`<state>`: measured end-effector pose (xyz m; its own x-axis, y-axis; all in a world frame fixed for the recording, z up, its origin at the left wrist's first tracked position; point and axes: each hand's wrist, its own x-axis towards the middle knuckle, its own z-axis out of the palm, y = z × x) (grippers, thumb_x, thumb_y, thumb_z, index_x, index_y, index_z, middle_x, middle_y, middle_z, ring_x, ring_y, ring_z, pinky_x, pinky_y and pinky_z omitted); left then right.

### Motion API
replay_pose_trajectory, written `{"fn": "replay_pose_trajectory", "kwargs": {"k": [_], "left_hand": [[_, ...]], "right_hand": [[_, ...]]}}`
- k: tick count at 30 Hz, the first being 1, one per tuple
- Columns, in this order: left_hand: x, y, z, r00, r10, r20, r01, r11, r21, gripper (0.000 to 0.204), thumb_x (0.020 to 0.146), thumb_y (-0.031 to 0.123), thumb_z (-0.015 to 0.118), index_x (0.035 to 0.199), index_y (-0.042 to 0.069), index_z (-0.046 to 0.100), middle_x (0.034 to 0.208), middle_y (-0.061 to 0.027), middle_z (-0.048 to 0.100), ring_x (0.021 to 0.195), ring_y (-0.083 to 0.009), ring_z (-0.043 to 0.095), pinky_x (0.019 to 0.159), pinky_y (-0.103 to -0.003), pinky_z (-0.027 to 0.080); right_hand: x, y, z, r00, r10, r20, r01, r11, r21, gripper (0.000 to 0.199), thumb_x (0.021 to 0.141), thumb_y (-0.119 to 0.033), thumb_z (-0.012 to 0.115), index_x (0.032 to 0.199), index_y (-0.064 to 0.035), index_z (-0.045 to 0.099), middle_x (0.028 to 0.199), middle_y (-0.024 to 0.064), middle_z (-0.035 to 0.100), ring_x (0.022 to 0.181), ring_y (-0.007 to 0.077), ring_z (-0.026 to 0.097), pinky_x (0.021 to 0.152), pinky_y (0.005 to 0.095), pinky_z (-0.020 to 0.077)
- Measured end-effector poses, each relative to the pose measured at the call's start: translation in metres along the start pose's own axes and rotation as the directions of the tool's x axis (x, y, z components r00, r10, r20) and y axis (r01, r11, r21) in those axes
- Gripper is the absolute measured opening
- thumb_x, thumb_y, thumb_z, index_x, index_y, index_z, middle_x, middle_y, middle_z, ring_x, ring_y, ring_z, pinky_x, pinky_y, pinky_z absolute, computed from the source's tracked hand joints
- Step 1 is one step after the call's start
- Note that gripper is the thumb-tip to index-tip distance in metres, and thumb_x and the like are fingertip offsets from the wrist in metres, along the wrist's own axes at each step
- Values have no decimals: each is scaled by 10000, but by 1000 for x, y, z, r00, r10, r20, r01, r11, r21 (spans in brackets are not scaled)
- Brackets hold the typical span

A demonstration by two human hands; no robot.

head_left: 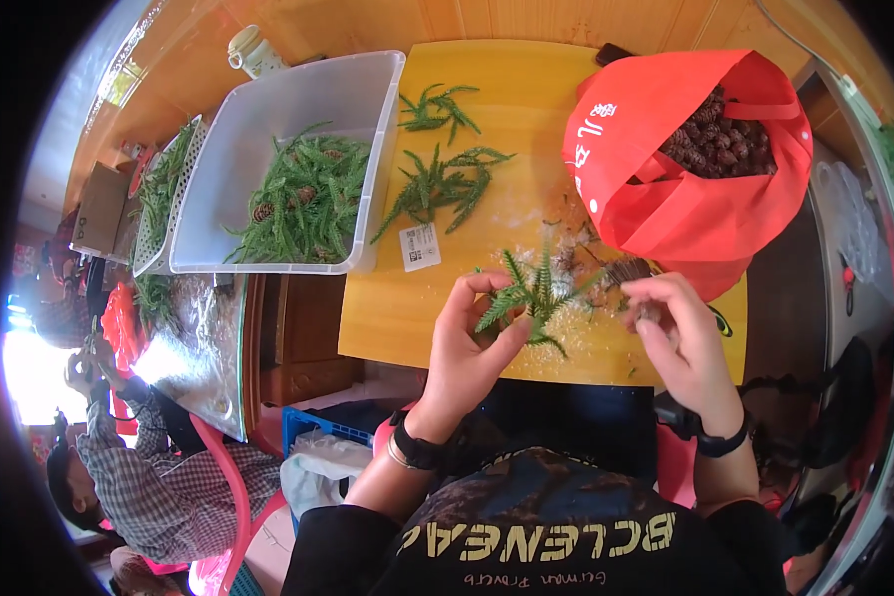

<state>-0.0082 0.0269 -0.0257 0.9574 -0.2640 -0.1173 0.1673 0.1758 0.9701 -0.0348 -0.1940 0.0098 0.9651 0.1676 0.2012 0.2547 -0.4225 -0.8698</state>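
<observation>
The step in hand looks to be handling the green sprig (538,288), which is held up over the near part of the yellow table (387,333). The left hand (469,343) pinches it between thumb and fingers. The right hand (683,343) is apart from it, at about half past three from the sprig, with fingers curled and thumb bent in. A small greyish bit shows by its thumb, but blur hides whether it is truly gripped; I cannot tell. Any next move on the sprig probably calls for a light, steady left pinch, since its thin fronds look easily bent, with the right hand free to come in from three o'clock.

The left forearm enters from seven o'clock, the hand angled toward one; the right enters from five, its fingers toward ten. Both wrists are bent slightly and the elbows stand wide.

From the sprig, the red bag (616,204) of pinecones (725,144) is at two o'clock, the clear bin (258,267) at ten, and a loose spray (432,184) near eleven.
</observation>
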Motion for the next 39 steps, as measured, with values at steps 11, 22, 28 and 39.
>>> {"fn": "replay_pose_trajectory", "kwargs": {"k": [11, 22, 28, 39], "left_hand": [[-4, -10, 20, 990, 130, 50, -129, 991, -35, 449, 792, -81, 537, 1179, 23, 335, 1080, -92, 492, 1053, -147, 499, 882, -278, 422], [-2, -12, 4, 930, 270, 249, -298, 951, 84, 541, 826, 111, 542, 1318, -2, 348, 1380, -174, 267, 1312, -261, 249, 1078, -386, 173], [9, 9, 3, 923, 201, 327, -164, 977, -135, 868, 681, 49, 739, 1387, 24, 235, 1234, -133, 429, 1211, -203, 387, 1036, -321, 266], [9, 18, -2, 861, -235, 451, 279, 960, -31, 499, 673, 90, 764, 1110, 11, 535, 837, 14, 551, 765, -62, 513, 695, -196, 409]], "right_hand": [[5, -16, 36, 978, -206, 35, 202, 975, 91, 148, 807, 68, 481, 935, 0, 514, 1039, 169, 566, 753, 169, 558, 687, 259, 448], [4, 0, 43, 991, -65, -114, 93, 961, 259, 373, 707, 100, 653, 892, -74, 381, 1013, 97, 528, 882, 104, 517, 763, 240, 438], [1, -6, 25, 978, 22, 209, -106, 911, 399, 340, 734, 88, 632, 874, -80, 372, 1000, 91, 557, 893, 90, 525, 765, 229, 441], [6, -10, 11, 964, -57, 260, -21, 957, 288, 326, 739, 82, 639, 806, -76, 362, 939, 108, 619, 811, 103, 558, 694, 231, 447]]}}
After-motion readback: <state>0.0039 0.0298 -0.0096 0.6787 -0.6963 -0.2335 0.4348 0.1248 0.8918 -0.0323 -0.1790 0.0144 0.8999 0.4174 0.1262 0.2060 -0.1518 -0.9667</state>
